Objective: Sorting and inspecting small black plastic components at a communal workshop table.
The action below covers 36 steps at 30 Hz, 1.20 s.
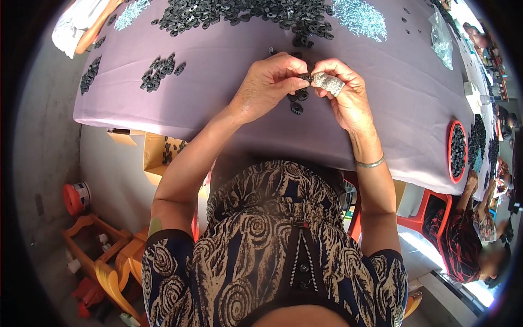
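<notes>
- a small black part (305,78) is between the fingertips of the two hands, above the table's near side; its exact shape is mostly hidden.
- the left hand (269,82), at nine o'clock of this part, is pinching it between thumb and finger.
- the right hand (350,95), at three o'clock, has its fingers folded close against the part; i cannot tell if they grip it also. one digit wears a speckled pale wrap (329,84).
- at six o'clock, just under the hands, some loose black pieces (297,109) lie on the purple cloth (212,71).
- at five o'clock, a bracelet (370,163) goes around the right wrist.
- at half past ten is a wide black heap (239,13); at one o'clock, a pale blue pile (359,19).
- at nine o'clock there is a smaller black cluster (158,72).
- toward half past two lies a clear plastic bag (441,41).
- at four o'clock, a red basket (450,150) holds many black pieces.
- at eight o'clock, below the table edge, stands a cardboard box (154,158).
</notes>
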Motion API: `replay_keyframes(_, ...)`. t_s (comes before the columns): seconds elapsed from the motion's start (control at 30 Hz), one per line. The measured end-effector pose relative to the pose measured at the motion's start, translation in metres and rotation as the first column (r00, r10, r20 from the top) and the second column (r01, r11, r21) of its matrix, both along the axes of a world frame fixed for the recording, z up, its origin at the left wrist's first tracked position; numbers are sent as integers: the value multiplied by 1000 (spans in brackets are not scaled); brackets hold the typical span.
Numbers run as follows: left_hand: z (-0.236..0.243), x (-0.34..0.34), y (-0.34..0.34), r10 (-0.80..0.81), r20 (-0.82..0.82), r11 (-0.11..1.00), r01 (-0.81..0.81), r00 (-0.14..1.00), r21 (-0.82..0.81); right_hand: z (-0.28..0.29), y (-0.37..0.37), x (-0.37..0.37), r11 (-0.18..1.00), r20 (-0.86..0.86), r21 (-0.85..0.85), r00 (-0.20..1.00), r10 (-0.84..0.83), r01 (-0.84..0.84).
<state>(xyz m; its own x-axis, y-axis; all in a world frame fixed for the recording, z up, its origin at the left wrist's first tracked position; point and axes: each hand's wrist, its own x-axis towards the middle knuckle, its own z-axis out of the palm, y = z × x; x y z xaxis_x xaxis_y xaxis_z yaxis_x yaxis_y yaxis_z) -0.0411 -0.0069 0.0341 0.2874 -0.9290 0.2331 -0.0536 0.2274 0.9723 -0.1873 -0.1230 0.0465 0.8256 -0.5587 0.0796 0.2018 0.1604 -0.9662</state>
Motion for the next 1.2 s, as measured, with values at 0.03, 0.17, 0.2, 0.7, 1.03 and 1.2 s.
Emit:
replay_keyframes(0.03,0,0,0,15,18,1000,-15,1000,6,0,-1,-1,1000,0,-1,1000,0,0)
replay_keyframes(0.17,1,1,1,14,53,1000,-13,999,-3,4,-1,-1,992,-32,114,998,63,-59)
replay_keyframes(0.2,3,1,2,4,75,1000,-5,997,12,4,-1,-1,994,-44,96,997,64,-59)
replay_keyframes(0.7,2,13,2,22,-27,1000,-22,999,-3,3,-8,-7,972,-131,211,983,132,-102)
replay_keyframes(1.03,-5,49,9,201,-71,979,-200,977,27,9,-54,-18,949,-200,-201,939,-281,242)
replay_keyframes(1.2,-11,51,6,146,-34,983,-141,989,117,-8,-74,9,780,-152,-608,941,-301,152)
